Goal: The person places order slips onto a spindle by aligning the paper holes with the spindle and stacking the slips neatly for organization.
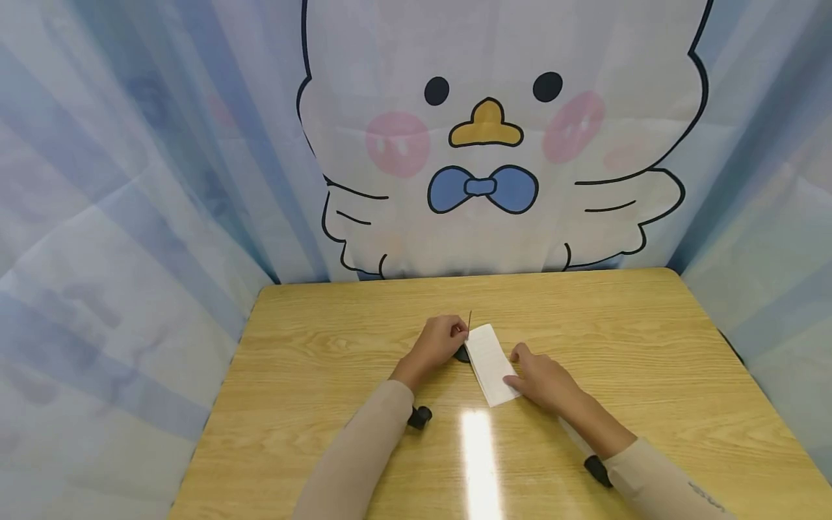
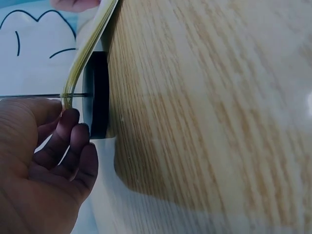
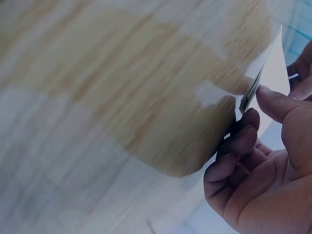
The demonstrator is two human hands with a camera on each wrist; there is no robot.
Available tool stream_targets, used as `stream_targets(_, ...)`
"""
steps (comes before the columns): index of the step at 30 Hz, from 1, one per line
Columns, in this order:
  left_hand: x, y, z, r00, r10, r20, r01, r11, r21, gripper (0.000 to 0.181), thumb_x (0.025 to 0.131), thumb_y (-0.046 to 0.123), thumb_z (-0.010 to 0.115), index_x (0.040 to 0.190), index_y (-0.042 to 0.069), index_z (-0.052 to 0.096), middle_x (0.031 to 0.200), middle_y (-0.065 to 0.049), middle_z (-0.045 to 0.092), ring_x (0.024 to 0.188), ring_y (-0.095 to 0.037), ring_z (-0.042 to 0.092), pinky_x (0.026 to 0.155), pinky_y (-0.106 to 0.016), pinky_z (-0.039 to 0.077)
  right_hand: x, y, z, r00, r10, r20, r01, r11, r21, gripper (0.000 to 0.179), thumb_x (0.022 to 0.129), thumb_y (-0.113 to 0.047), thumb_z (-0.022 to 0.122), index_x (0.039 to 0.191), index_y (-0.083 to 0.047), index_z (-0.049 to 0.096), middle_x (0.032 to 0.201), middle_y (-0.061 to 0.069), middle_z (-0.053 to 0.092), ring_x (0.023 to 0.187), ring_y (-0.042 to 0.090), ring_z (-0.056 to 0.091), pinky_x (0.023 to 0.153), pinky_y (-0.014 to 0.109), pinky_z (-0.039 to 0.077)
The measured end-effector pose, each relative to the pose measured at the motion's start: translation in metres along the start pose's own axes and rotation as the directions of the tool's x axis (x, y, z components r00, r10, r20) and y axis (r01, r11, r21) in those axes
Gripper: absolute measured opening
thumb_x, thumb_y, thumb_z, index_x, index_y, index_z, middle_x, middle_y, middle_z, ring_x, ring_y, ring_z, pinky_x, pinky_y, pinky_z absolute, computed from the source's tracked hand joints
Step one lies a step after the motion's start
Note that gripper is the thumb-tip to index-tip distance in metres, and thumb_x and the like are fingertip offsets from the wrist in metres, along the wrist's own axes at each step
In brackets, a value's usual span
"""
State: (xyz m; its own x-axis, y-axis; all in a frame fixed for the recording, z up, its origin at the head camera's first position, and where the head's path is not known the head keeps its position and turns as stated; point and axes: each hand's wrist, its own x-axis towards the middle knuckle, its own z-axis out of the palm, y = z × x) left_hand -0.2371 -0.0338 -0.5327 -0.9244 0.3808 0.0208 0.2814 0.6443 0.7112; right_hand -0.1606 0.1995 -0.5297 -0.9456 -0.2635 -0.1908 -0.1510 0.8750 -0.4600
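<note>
A thin stack of white paper slips (image 1: pixel 490 365) slants over the middle of the table. One end is on the thin metal rod (image 2: pixel 29 95) of a bill spike, above its black round base (image 2: pixel 100 97). With thumb and fingertips my left hand (image 1: pixel 438 341) pinches the paper's far end, close beside the rod. The near end of the slips lies between the thumb and fingers of my right hand (image 1: pixel 546 379). In the right wrist view the paper (image 3: pixel 275 68) rises to a pointed corner. The head view shows only part of the base, the rest hidden by hand and paper.
The wooden table (image 1: pixel 312 339) carries a bright light reflection at its front middle. Patterned curtains (image 1: pixel 130 180) hang along the left, right and back edges. Each wrist bears a black camera; the left one (image 1: pixel 419 417) shows under the sleeve.
</note>
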Motion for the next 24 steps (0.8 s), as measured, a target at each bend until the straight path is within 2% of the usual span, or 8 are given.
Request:
stream_targets(8, -0.003, 0.001, -0.001, 1.000, -0.007, 0.003, 0.007, 1.000, -0.004, 0.017, 0.106, 0.020, 0.060, 0.106, 0.012, 0.074, 0.078, 0.002, 0.063, 0.065, -0.009, 0.053, 0.061, -0.023, 0.046, -0.003, -0.001, 0.000, 1.000, -0.011, -0.015, 0.011, 1.000, 0.001, 0.041, 0.099, -0.029, 0.072, 0.125, -0.006, 0.052, 0.069, 0.003, 0.054, 0.061, 0.018, 0.050, 0.056, 0.032, 0.041)
stream_targets(12, -0.005, 0.005, -0.007, 1.000, -0.012, 0.003, 0.012, 1.000, -0.008, 0.019, 0.107, 0.022, 0.058, 0.109, 0.012, 0.074, 0.080, 0.001, 0.063, 0.067, -0.011, 0.054, 0.061, -0.024, 0.047, -0.002, -0.001, -0.003, 1.000, -0.008, -0.013, 0.008, 1.000, 0.002, 0.041, 0.099, -0.031, 0.071, 0.125, -0.005, 0.053, 0.067, 0.004, 0.053, 0.061, 0.018, 0.049, 0.055, 0.033, 0.040)
stream_targets(19, -0.014, 0.008, -0.024, 1.000, 0.006, -0.021, -0.006, 1.000, -0.014, 0.026, 0.108, 0.024, 0.055, 0.118, 0.008, 0.073, 0.102, -0.001, 0.071, 0.086, -0.013, 0.062, 0.076, -0.028, 0.054, -0.001, -0.003, -0.016, 0.999, 0.025, -0.028, -0.025, 1.000, -0.003, 0.043, 0.103, -0.035, 0.064, 0.130, -0.003, 0.054, 0.073, 0.003, 0.058, 0.064, 0.018, 0.054, 0.059, 0.034, 0.044)
stream_targets(24, -0.021, 0.009, -0.035, 0.998, 0.028, -0.054, -0.027, 1.000, 0.007, 0.031, 0.109, 0.026, 0.054, 0.124, 0.005, 0.071, 0.113, -0.006, 0.071, 0.099, -0.019, 0.066, 0.084, -0.035, 0.057, -0.001, -0.005, -0.034, 0.996, -0.021, -0.089, 0.025, 0.998, 0.053, 0.042, 0.105, -0.029, 0.061, 0.132, 0.002, 0.054, 0.079, 0.002, 0.064, 0.061, 0.014, 0.056, 0.057, 0.032, 0.046)
